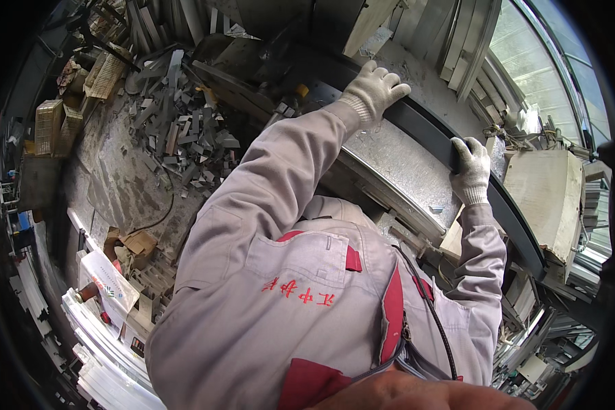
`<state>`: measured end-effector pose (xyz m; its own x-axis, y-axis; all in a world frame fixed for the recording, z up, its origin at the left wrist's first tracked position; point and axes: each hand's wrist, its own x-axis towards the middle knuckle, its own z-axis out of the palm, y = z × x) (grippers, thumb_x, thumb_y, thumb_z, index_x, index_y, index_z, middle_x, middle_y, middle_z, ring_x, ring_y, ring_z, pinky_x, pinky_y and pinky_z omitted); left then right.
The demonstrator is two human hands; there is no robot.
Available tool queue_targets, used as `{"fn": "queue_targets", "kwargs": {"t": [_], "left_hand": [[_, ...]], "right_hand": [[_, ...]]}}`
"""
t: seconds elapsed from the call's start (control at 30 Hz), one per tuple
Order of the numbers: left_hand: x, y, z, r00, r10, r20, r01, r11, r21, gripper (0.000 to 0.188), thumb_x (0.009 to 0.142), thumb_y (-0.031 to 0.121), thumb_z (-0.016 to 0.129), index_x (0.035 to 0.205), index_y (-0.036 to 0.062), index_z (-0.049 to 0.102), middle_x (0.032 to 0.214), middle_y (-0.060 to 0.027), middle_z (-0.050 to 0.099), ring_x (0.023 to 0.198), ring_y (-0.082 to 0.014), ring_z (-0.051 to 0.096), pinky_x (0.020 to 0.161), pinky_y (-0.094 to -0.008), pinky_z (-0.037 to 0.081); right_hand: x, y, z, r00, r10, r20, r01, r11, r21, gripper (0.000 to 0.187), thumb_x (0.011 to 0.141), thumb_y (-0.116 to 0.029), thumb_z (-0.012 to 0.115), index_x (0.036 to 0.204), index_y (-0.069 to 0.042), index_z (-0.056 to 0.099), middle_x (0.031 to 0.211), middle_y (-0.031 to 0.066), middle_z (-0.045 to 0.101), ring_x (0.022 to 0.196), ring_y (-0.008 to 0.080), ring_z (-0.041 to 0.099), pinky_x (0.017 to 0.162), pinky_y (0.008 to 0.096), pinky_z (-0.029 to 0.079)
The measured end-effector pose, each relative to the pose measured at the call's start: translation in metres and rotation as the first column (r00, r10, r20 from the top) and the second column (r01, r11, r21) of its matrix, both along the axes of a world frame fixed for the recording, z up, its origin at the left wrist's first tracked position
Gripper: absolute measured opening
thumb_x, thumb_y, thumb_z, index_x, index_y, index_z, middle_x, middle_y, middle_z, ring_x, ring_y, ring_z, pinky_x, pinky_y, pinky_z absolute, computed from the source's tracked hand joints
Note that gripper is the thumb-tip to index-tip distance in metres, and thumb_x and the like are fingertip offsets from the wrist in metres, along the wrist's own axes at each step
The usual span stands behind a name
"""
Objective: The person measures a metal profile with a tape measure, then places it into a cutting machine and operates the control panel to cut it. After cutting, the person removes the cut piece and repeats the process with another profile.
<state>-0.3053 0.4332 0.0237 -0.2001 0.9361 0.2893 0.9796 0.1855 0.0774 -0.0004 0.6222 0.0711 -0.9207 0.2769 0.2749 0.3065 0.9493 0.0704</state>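
A long dark metal bar (424,130) lies across a grey metal machine table (400,164) in front of me. My left hand (376,89), in a white knit glove, grips the bar's far upper part. My right hand (471,167), also gloved, is closed over the bar's edge lower to the right. Both grey sleeves reach up from my chest toward the bar.
A heap of short grey metal offcuts (184,133) covers the floor at upper left, with woven baskets (51,123) beside it. Stacked white profiles (109,362) lie at lower left. A beige box-like unit (547,191) and more profiles (458,41) stand on the right.
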Motion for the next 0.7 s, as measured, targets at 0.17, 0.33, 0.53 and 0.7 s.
{"fn": "queue_targets", "kwargs": {"t": [0.17,0.33,0.53,0.7], "left_hand": [[0.0,0.005,-0.013,1.0,0.003,-0.011,-0.004,0.999,-0.05,0.071,0.092,0.015,0.083,0.157,0.0315,0.059,0.144,-0.003,0.067,0.14,-0.0227,0.062,0.131,-0.0462,0.032],[0.003,0.01,-0.032,0.999,-0.01,0.05,0.011,0.999,-0.032,0.077,0.084,0.019,0.09,0.154,0.0299,0.06,0.141,-0.0032,0.065,0.141,-0.0258,0.061,0.135,-0.0553,0.032],[0.001,0.011,-0.057,0.994,-0.016,0.106,0.019,0.999,-0.031,0.076,0.081,0.015,0.09,0.149,0.0285,0.06,0.138,-0.0026,0.065,0.138,-0.0267,0.062,0.134,-0.0573,0.034],[0.004,0.012,-0.065,0.998,-0.013,0.056,0.015,0.999,-0.044,0.057,0.091,0.012,0.079,0.143,0.0281,0.064,0.133,-0.0035,0.068,0.133,-0.0253,0.065,0.129,-0.0507,0.035]], "right_hand": [[0.001,0.011,-0.024,1.0,-0.02,0.009,0.02,1.0,-0.022,0.082,0.064,0.002,0.086,0.141,-0.024,0.073,0.134,0.0134,0.068,0.125,0.0406,0.066,0.108,0.0527,0.054],[0.004,0.017,-0.041,0.999,-0.033,0.041,0.035,0.999,-0.039,0.081,0.064,0.001,0.087,0.14,-0.025,0.073,0.134,0.0136,0.068,0.124,0.0414,0.066,0.107,0.053,0.054],[0.003,0.017,-0.056,0.998,0.01,0.056,-0.006,0.997,-0.074,0.081,0.065,0.003,0.084,0.141,-0.024,0.071,0.134,0.0143,0.068,0.124,0.0424,0.066,0.104,0.0542,0.056],[0.004,0.016,-0.07,0.996,-0.036,0.076,0.042,0.996,-0.08,0.083,0.064,0.001,0.086,0.141,-0.027,0.072,0.137,0.013,0.066,0.124,0.0411,0.066,0.105,0.0529,0.054]]}}
